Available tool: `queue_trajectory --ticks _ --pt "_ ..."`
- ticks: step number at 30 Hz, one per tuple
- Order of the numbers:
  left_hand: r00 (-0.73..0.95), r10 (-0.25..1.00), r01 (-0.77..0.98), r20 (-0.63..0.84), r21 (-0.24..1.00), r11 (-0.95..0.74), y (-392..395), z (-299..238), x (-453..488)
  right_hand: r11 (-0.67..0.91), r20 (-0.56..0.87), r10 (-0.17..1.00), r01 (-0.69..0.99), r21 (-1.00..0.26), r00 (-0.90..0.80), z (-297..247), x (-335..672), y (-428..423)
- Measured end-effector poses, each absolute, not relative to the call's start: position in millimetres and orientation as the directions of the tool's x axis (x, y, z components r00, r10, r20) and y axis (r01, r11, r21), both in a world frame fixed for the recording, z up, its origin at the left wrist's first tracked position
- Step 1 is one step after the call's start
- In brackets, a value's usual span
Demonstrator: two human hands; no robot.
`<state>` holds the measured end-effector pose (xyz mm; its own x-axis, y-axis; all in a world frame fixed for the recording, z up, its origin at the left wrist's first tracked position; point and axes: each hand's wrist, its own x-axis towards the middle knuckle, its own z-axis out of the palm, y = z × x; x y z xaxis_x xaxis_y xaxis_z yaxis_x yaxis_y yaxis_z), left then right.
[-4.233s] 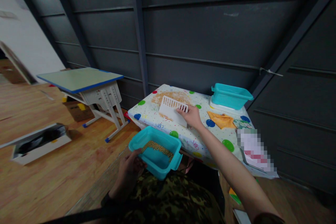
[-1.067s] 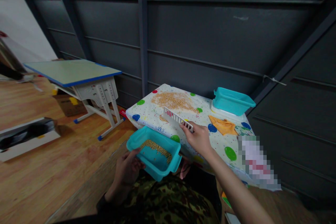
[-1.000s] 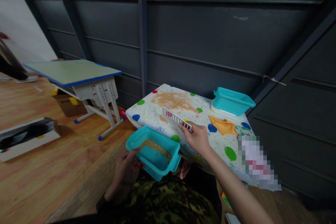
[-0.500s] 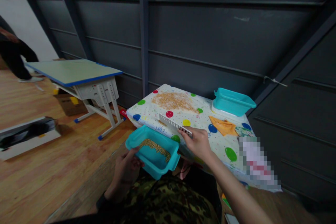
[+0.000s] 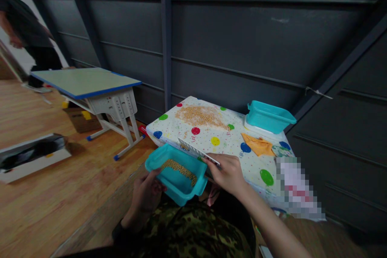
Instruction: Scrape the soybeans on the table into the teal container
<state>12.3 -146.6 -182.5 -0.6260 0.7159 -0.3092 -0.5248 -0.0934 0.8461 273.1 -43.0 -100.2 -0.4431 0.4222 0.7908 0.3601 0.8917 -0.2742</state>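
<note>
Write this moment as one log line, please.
left hand: holding tub, beans inside; right hand: holding scraper near tub; table: more beans

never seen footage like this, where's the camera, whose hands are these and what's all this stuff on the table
There is no machine here: these are a person's bare hands, and every picture comes from one camera worn on that person's head, looking forward and down. The left hand grips the near rim of a teal tub with small round yellowish grains inside. The right hand holds a thin white slotted piece near the tub's far rim. On the balloon-patterned tablecloth lie a spread of similar grains, an orange cloth and, at the far right, a second teal tub on something white. The blurred-out item on the right can't be made out.
</note>
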Motion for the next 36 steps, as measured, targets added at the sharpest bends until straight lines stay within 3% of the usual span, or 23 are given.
queue_trajectory --ticks 3,6,11,16,25,36 --pt "-0.61 0.727 -0.535 -0.315 0.841 -0.084 -147.3 -182.1 11.6 0.884 0.809 0.43 0.369 -0.287 -0.401 -100.9 273.2 -41.0" --pt "-0.606 0.728 -0.54 -0.32 0.838 -0.081 -147.1 -186.4 9.3 0.822 0.799 0.509 0.458 -0.34 -0.321 -102.9 272.5 -27.3" --pt "-0.619 0.728 -0.526 -0.294 0.844 -0.106 -145.0 -194.6 4.3 0.674 0.702 0.667 0.604 -0.426 -0.249 -95.6 257.3 8.7" --pt "-0.618 0.731 -0.52 -0.29 0.848 -0.103 -144.7 -201.2 0.1 0.605 0.641 0.725 0.676 -0.42 -0.251 -89.3 237.5 30.0" --pt "-0.622 0.72 -0.526 -0.307 0.845 -0.094 -147.5 -194.4 2.7 0.615 0.623 0.735 0.649 -0.448 -0.267 -89.2 235.1 31.6" --pt "-0.626 0.723 -0.481 -0.29 0.874 -0.066 -147.0 -189.5 2.0 0.595 0.579 0.781 0.56 -0.576 -0.235 -83.5 229.6 28.2"
